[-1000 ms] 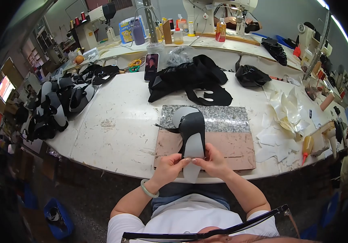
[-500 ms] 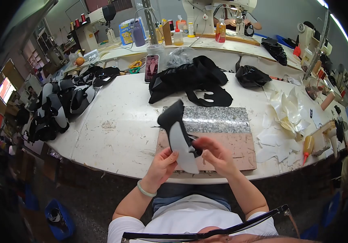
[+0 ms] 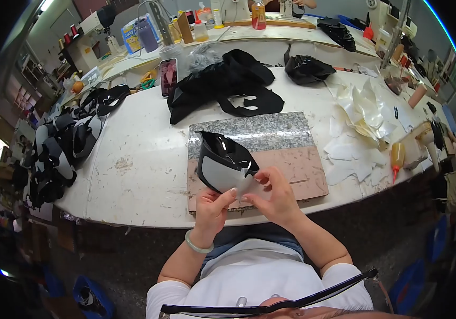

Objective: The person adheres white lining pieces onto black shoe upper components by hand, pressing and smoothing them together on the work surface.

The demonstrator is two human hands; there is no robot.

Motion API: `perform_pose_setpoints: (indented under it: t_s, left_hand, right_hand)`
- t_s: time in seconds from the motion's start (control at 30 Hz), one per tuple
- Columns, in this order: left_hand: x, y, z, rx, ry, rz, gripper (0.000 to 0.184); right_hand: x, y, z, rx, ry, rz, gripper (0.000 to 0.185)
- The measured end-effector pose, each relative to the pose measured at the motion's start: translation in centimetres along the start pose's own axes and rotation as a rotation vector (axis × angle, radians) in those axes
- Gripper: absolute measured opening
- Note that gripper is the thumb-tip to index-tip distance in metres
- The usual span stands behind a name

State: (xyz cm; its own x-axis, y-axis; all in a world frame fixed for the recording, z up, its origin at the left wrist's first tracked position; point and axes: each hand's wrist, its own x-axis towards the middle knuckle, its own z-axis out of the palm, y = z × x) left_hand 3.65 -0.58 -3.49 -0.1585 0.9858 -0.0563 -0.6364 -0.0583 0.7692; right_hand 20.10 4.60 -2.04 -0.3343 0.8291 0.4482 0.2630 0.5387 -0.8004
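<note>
Between both hands is a black shoe upper [image 3: 218,173], its heel area covered by a pale grey piece and its glossy black inside facing up. My left hand [image 3: 214,209] pinches the lower edge of the grey piece, thumb on top. On the other side, my right hand [image 3: 274,195] grips the end of the upper with thumb and fingers close together. The upper is held over the near part of a work board [image 3: 291,170], which has a speckled stone strip behind a pinkish slab.
A pile of black and grey uppers [image 3: 60,146] lies at left. Black pieces [image 3: 222,85] and a phone [image 3: 168,77] are behind the board. At right are white scraps [image 3: 352,157] and a glue bottle [image 3: 397,158]. A person's hand [image 3: 308,3] shows at the far back.
The shoe upper has turned from upright and narrow to lying wide, opening upward. My right hand, loose beside it before, now grips its end. The view has shifted.
</note>
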Motion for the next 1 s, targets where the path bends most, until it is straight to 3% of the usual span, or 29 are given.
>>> perform_pose_setpoints:
  t_s: [0.07,0.17,0.27,0.37,0.47,0.57,0.67,0.9,1.0]
  left_hand:
    - [0.0,0.0,0.7,0.011,0.011,0.011,0.019]
    - [-0.1,-0.6,0.8,0.214,0.014,0.134,0.018]
    - [-0.4,-1.7,1.3,0.416,0.069,0.308,0.016]
    - [0.4,-3.7,0.0,0.608,0.083,0.542,0.015]
    - [0.5,-3.8,-0.3,0.915,0.098,0.652,0.014]
    - [0.6,-3.5,0.9,0.899,0.111,0.678,0.013]
    - [0.9,-4.1,0.7,0.889,0.131,0.72,0.014]
    - [0.4,-4.0,0.7,0.902,0.19,0.619,0.016]
    - [0.9,-4.1,0.6,1.048,0.175,0.7,0.017]
  right_hand:
    - [0.0,1.0,0.4,-0.114,0.051,-0.142,0.042]
    - [-0.6,1.0,0.8,-0.144,0.123,-0.109,0.041]
    - [-1.1,0.9,1.3,0.023,0.093,0.177,0.038]
    - [-1.1,0.0,0.9,0.129,0.068,0.262,0.029]
    - [-1.5,0.3,1.1,0.107,0.026,0.226,0.022]
    - [-1.6,0.9,2.3,0.158,0.205,0.084,0.016]
    - [-1.5,1.1,2.2,-0.025,0.195,-0.057,0.009]
    - [0.1,0.4,2.4,-0.26,0.203,-0.144,0.01]
    - [0.3,0.5,3.2,-0.222,0.243,-0.157,0.011]
